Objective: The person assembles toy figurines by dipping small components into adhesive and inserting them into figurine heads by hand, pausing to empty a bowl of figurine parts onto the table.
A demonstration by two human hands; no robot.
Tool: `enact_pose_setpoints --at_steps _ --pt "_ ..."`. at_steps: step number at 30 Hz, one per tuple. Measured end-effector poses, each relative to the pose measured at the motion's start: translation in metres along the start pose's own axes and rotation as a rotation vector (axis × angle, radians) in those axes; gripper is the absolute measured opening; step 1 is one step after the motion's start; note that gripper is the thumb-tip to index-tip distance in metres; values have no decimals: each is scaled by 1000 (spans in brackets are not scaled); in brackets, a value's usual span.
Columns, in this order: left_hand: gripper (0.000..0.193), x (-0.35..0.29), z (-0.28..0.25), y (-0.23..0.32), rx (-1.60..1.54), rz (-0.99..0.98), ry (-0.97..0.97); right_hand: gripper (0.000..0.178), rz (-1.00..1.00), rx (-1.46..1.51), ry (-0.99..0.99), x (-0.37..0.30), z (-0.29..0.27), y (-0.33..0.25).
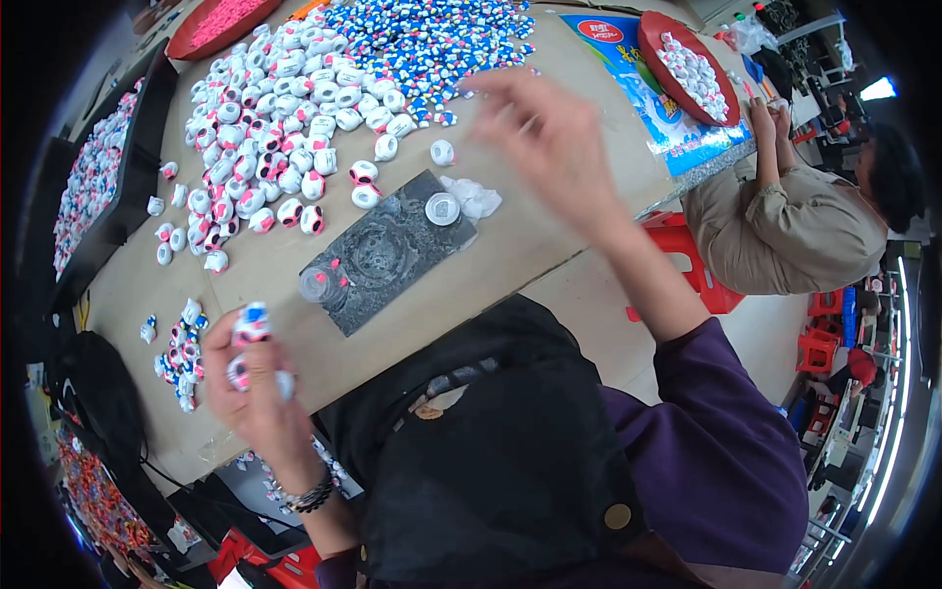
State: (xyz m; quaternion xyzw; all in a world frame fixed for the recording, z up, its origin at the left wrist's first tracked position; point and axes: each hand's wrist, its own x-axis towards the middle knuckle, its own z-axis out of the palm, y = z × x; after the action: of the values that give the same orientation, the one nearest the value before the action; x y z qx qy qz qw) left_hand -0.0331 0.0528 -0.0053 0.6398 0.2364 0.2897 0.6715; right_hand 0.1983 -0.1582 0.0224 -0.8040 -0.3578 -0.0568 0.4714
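Observation:
My left hand (257, 393) is closed around small plastic figure pieces (253, 324) in white, pink and blue, above the near left part of the table. More than one piece shows between its fingers; how they join is too blurred to tell. My right hand (549, 137) is lifted at the near right edge of a heap of tiny blue-and-white pieces (432, 49). Motion blurs it, but its forefinger and thumb look apart, with nothing visible between them. Larger white-and-pink hollow head-shaped pieces (285, 108) lie heaped left of the blue ones.
A dark stone slab (378, 260) lies before me with a small round container (443, 207) and clear cup (315, 285). Finished-looking figures (182, 353) cluster at left near a black bin (113, 177). A red plate (653, 64) stands right; beyond it sits another person (785, 226).

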Motion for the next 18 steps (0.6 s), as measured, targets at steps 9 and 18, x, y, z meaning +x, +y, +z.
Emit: enact_pose_setpoints --at_steps 9,18 --pt "27 26 -64 -22 1034 270 332 20 47 -659 63 2 -19 96" --pt "37 9 -59 0 -960 -331 -46 19 384 407 74 -1 -24 67"
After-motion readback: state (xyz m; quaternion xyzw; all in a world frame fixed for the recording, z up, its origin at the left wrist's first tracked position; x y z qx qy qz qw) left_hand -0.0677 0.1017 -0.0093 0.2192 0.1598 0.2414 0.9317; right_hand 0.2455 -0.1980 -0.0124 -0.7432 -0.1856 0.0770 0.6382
